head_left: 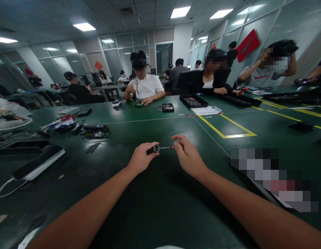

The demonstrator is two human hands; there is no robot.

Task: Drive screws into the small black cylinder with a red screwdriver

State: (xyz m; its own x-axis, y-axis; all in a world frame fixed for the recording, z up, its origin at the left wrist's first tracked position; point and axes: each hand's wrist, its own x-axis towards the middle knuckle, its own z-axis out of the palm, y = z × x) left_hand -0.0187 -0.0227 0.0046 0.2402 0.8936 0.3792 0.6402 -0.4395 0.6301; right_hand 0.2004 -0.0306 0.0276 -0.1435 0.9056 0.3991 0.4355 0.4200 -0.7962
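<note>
My left hand (140, 158) is closed round a short black cylinder (156, 148), whose round, ringed end faces me. What kind of thing it is, I cannot tell. From its right side a thin screwdriver (165, 148) with a metal shaft and a red part runs level toward my right hand (189, 156). The thumb and fingers of that hand pinch the red end, with the index finger raised and bent above it. Whether the screwdriver's tip is inside the cylinder or only touches it is too small to make out. Both hands are above the green table (155, 204).
Cables and small tools (97, 131) lie to the left, near a black-and-white box-shaped device (39, 162). On the right is a blurred-out flat item (274, 183). A black tray (193, 101) and yellow tape (238, 136) are farther off. Co-workers sit across the table.
</note>
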